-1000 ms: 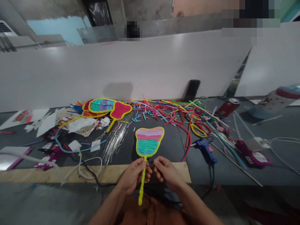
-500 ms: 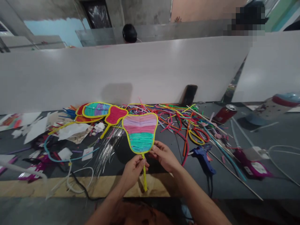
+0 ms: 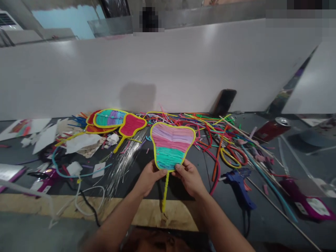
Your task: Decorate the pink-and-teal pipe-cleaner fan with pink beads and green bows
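Between my hands is a pipe-cleaner hand fan (image 3: 173, 143), striped lilac, pink and teal, with a yellow rim and a yellow twisted handle pointing toward me. My left hand (image 3: 151, 176) pinches its lower left edge, thumb on the face. On the lower right edge, my right hand (image 3: 190, 176) grips with the thumb in front and the fingers behind. Farther left lie a red fan (image 3: 132, 125) with a yellow border and an oval teal-and-purple fan (image 3: 109, 118), stacked over others.
A blue glue gun (image 3: 238, 185) lies right of my hands, near scissors (image 3: 233, 156). Loose pipe cleaners (image 3: 207, 122) spread along the white partition (image 3: 91, 77). A phone (image 3: 225, 101) leans there; a red can (image 3: 273, 129) stands right. Silvery wires (image 3: 123, 159) lie left.
My left hand has moved from the handle up to the fan's lower left edge. The fan now sits farther right in view, its face more squarely toward me. The view has shifted.
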`<state>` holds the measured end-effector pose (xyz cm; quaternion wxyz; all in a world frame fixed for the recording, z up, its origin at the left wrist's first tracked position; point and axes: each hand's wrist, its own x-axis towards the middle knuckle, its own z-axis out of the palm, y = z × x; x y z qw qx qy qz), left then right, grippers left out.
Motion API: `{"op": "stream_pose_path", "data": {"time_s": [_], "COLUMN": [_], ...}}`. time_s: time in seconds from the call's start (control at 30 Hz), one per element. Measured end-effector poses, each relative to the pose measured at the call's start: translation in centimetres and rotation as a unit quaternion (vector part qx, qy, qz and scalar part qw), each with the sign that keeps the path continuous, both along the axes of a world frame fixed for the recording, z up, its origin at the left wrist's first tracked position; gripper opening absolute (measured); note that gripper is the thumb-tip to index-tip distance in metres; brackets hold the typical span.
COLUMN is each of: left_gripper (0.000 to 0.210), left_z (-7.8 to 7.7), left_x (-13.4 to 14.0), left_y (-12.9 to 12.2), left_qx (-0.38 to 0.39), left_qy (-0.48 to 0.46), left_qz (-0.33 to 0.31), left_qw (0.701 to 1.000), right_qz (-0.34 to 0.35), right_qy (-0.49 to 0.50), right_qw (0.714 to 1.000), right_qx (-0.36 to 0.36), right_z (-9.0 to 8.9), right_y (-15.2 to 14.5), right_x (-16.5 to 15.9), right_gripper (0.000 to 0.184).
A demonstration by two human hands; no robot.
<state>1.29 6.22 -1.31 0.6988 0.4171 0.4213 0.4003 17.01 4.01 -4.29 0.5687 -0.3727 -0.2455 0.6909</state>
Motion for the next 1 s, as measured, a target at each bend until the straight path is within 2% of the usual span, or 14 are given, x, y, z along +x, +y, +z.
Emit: {"op": "stream_pose_path", "data": {"time_s": [0.2, 0.4, 0.6, 0.7, 0.83, 1.0], "left_gripper": [0.041, 0.039, 0.049, 0.042, 0.028, 0.029], "left_z": [-0.9, -1.4, -1.0, -0.7, -0.6, -0.7], "left_x": [0.5, 0.5, -1.1, -2.0, -2.2, -1.5], "left_y": [0.0, -0.1, -0.1, 0.0, 0.3, 0.6], "left_qx": [-0.053, -0.059, -0.028, -0.023, -0.021, -0.034], "left_qy": [-0.03, -0.042, -0.036, -0.006, 0.022, 0.031], "left_qz": [0.034, 0.04, -0.015, -0.036, -0.012, 0.012], "left_qw": [0.998, 0.997, 0.999, 0.999, 0.999, 0.999], "right_qz": [-0.007, -0.009, -0.041, -0.049, -0.045, -0.041], "right_qy": [-0.023, -0.063, -0.078, -0.069, -0.069, -0.065], "right_qw": [0.999, 0.997, 0.996, 0.996, 0.996, 0.997], "right_qx": [-0.022, -0.036, -0.031, -0.027, -0.024, -0.026], "right_z": [-0.5, -0.6, -0.6, -0.8, -0.8, -0.3], "right_y": [-0.3, -0.4, -0.3, -0.3, -0.4, -0.5], "right_x": [-0.3, -0.5, -0.2, 0.0, 0.1, 0.0], "right_gripper": [0.032, 0.033, 0.031, 0.03, 0.032, 0.033]}}
